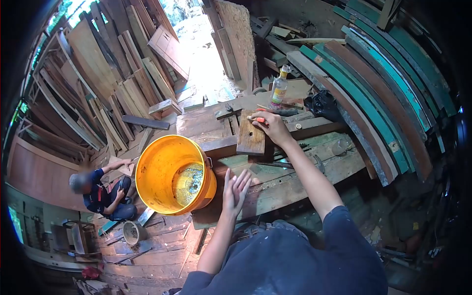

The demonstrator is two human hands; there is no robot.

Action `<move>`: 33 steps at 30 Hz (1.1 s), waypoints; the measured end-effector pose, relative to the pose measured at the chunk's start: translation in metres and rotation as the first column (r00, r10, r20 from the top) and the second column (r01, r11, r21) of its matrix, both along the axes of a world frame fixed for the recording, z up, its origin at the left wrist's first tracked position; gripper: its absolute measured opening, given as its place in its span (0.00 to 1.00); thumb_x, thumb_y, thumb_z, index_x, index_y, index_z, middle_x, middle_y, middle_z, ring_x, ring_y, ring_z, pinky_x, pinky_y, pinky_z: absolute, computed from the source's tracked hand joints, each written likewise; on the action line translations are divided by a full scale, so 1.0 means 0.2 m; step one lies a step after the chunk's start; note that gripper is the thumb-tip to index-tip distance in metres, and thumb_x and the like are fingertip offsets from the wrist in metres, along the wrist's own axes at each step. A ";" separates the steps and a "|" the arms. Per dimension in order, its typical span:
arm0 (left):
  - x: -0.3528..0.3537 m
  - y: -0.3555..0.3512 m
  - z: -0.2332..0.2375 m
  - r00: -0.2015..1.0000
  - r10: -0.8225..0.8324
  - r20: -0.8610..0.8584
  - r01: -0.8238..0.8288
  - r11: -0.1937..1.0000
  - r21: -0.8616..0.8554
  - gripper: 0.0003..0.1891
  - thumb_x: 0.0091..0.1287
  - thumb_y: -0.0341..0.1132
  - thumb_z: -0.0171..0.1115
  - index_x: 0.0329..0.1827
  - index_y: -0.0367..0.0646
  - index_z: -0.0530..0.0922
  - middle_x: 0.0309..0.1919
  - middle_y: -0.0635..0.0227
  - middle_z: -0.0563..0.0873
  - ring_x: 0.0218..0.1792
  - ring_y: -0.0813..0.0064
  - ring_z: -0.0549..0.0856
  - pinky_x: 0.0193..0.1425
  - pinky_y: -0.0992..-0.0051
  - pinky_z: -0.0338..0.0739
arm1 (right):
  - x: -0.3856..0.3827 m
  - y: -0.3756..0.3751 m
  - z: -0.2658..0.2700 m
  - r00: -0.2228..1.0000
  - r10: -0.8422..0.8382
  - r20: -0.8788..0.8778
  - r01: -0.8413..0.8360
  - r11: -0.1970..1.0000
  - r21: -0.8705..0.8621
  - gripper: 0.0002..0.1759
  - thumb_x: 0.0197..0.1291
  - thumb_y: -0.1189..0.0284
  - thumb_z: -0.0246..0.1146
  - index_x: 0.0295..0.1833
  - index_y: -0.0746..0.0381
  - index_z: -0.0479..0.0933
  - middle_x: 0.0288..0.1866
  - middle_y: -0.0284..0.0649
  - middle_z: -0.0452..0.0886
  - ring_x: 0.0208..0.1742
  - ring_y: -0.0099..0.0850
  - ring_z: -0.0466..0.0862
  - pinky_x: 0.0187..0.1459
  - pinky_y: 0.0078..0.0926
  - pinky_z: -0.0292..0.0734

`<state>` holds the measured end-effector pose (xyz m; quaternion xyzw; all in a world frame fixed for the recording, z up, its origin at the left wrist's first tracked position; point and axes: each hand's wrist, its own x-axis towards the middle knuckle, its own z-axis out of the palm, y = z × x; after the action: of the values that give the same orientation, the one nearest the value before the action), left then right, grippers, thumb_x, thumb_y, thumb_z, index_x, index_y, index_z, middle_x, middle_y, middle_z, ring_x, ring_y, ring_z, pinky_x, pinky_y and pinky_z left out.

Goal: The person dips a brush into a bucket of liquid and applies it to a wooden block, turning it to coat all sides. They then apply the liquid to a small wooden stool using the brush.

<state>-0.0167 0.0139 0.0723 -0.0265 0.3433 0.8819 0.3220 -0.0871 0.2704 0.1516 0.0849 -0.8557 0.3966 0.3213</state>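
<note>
My right hand (271,127) is over the upper part of a wooden block (251,140) with a dark round hole in it. Its fingers are drawn together around something small, with a bit of orange-red showing at them; I cannot make out what it is. Open and empty, my left hand (237,191) hovers in front of the workbench (290,189), fingers spread. Just left of that hand stands a yellow bucket (147,169) with a little liquid and glinting bits at its bottom.
A bottle (279,88) and a black plastic bag (323,105) lie beyond the block. Long green and brown boards (364,93) are stacked at right. Planks (93,54) lean at back left. Another person (105,194) squats at left, near a small pot (132,233).
</note>
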 end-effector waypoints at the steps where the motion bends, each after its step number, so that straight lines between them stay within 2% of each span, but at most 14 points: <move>1: -0.04 0.04 -0.01 0.991 0.053 0.123 -0.067 0.991 0.115 0.38 0.74 0.37 0.57 0.81 0.58 0.45 0.73 0.38 0.62 0.72 0.45 0.68 0.77 0.54 0.65 | 0.01 0.00 0.01 0.998 -0.045 0.034 0.046 0.998 -0.046 0.12 0.59 0.73 0.70 0.47 0.64 0.81 0.42 0.47 0.86 0.45 0.45 0.86 0.47 0.37 0.81; 2: -0.07 0.09 -0.02 0.964 0.089 0.250 -0.145 0.965 0.219 0.37 0.73 0.38 0.58 0.80 0.59 0.47 0.74 0.39 0.60 0.74 0.45 0.66 0.78 0.52 0.62 | 0.02 0.00 0.03 0.994 -0.088 0.069 0.094 0.991 -0.090 0.11 0.60 0.72 0.69 0.47 0.64 0.81 0.42 0.47 0.86 0.45 0.46 0.86 0.47 0.36 0.81; 4: -0.12 0.17 -0.03 0.966 0.082 0.246 -0.139 0.965 0.225 0.40 0.71 0.43 0.61 0.79 0.61 0.46 0.76 0.40 0.55 0.76 0.43 0.61 0.78 0.50 0.61 | 0.03 0.02 0.02 0.991 -0.103 0.084 0.111 0.990 -0.092 0.12 0.61 0.70 0.69 0.47 0.65 0.80 0.41 0.48 0.86 0.44 0.46 0.86 0.46 0.36 0.81; 6: -0.15 0.24 -0.03 0.933 0.135 0.333 -0.228 0.939 0.257 0.44 0.67 0.47 0.64 0.79 0.62 0.44 0.77 0.42 0.51 0.77 0.44 0.59 0.79 0.48 0.60 | 0.03 0.04 -0.01 0.966 -0.094 0.240 0.125 0.985 -0.117 0.13 0.62 0.69 0.70 0.46 0.67 0.80 0.40 0.50 0.85 0.44 0.47 0.87 0.44 0.36 0.81; 7: -0.15 0.26 -0.03 0.944 0.125 0.305 -0.212 0.939 0.272 0.48 0.66 0.52 0.63 0.81 0.68 0.37 0.79 0.43 0.45 0.78 0.44 0.55 0.80 0.48 0.56 | 0.03 0.04 -0.02 0.980 -0.093 0.174 0.110 0.990 -0.086 0.13 0.62 0.68 0.70 0.44 0.66 0.80 0.40 0.52 0.85 0.43 0.47 0.87 0.44 0.37 0.80; 13: -0.16 0.34 -0.03 0.947 0.169 0.273 -0.257 0.907 0.332 0.49 0.68 0.59 0.56 0.79 0.82 0.26 0.80 0.44 0.38 0.80 0.45 0.50 0.81 0.50 0.49 | 0.03 0.01 -0.03 0.968 -0.078 0.239 0.069 0.996 0.049 0.11 0.62 0.71 0.69 0.45 0.65 0.80 0.41 0.51 0.85 0.43 0.48 0.87 0.43 0.37 0.80; 18: -0.17 0.35 0.03 0.929 0.182 0.323 -0.309 0.863 0.400 0.49 0.67 0.62 0.55 0.79 0.83 0.27 0.81 0.44 0.35 0.81 0.45 0.46 0.82 0.52 0.45 | 0.05 -0.02 -0.03 0.959 -0.087 0.269 0.053 0.990 0.132 0.10 0.62 0.71 0.68 0.45 0.63 0.79 0.42 0.50 0.86 0.46 0.49 0.86 0.46 0.41 0.80; 20: -0.15 0.36 0.03 0.918 0.187 0.349 -0.332 0.846 0.417 0.49 0.66 0.63 0.55 0.79 0.83 0.27 0.81 0.44 0.33 0.81 0.45 0.44 0.83 0.52 0.43 | 0.07 -0.02 -0.06 0.982 -0.047 0.184 0.023 0.991 0.134 0.09 0.64 0.70 0.65 0.44 0.63 0.79 0.39 0.52 0.84 0.44 0.51 0.85 0.44 0.46 0.79; 21: -0.15 0.37 0.03 0.902 0.200 0.383 -0.363 0.831 0.421 0.50 0.65 0.64 0.55 0.79 0.83 0.27 0.81 0.44 0.32 0.81 0.46 0.42 0.83 0.53 0.42 | 0.10 -0.05 -0.02 0.975 -0.047 0.219 0.018 0.991 0.133 0.11 0.60 0.71 0.69 0.45 0.64 0.79 0.42 0.48 0.86 0.47 0.47 0.86 0.48 0.40 0.80; 24: -0.16 0.39 0.02 0.882 0.224 0.415 -0.407 0.807 0.429 0.51 0.64 0.65 0.56 0.79 0.83 0.28 0.80 0.45 0.30 0.82 0.47 0.39 0.83 0.53 0.38 | 0.17 -0.08 0.01 0.963 -0.070 0.259 0.022 0.983 0.184 0.11 0.59 0.71 0.70 0.44 0.64 0.80 0.43 0.48 0.86 0.47 0.47 0.86 0.48 0.40 0.80; 26: -0.16 0.38 -0.01 0.879 0.229 0.419 -0.412 0.808 0.421 0.53 0.62 0.64 0.59 0.80 0.83 0.29 0.80 0.45 0.33 0.81 0.45 0.42 0.83 0.52 0.43 | 0.21 -0.10 0.04 0.969 -0.051 0.242 0.006 0.983 0.181 0.10 0.59 0.70 0.70 0.44 0.63 0.81 0.42 0.48 0.86 0.46 0.48 0.86 0.47 0.40 0.80; 28: -0.16 0.38 -0.01 0.878 0.231 0.420 -0.412 0.811 0.416 0.53 0.62 0.65 0.59 0.80 0.82 0.29 0.81 0.45 0.33 0.81 0.46 0.42 0.83 0.52 0.43 | 0.23 -0.08 0.10 0.947 0.079 0.312 -0.117 0.988 0.105 0.10 0.64 0.69 0.66 0.43 0.64 0.79 0.36 0.52 0.85 0.41 0.51 0.85 0.43 0.45 0.79; 32: -0.14 0.40 0.00 0.886 0.234 0.399 -0.400 0.821 0.407 0.50 0.63 0.66 0.56 0.80 0.83 0.30 0.81 0.46 0.31 0.82 0.47 0.40 0.83 0.53 0.38 | 0.15 -0.01 0.28 0.929 0.092 0.358 -0.067 0.995 -0.080 0.13 0.63 0.66 0.69 0.42 0.67 0.80 0.33 0.53 0.84 0.38 0.52 0.85 0.40 0.42 0.79; 33: -0.13 0.40 0.01 0.893 0.229 0.388 -0.389 0.826 0.407 0.50 0.63 0.66 0.56 0.80 0.83 0.31 0.81 0.47 0.31 0.82 0.47 0.40 0.83 0.52 0.38 | 0.09 0.02 0.25 0.979 -0.003 0.205 -0.017 0.995 0.094 0.12 0.63 0.68 0.68 0.42 0.67 0.80 0.34 0.52 0.84 0.39 0.51 0.86 0.40 0.41 0.78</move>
<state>-0.0437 0.0942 0.0738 -0.1469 0.0506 0.9628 0.2209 -0.0693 0.2754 0.2025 0.0622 -0.9019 0.3630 0.2258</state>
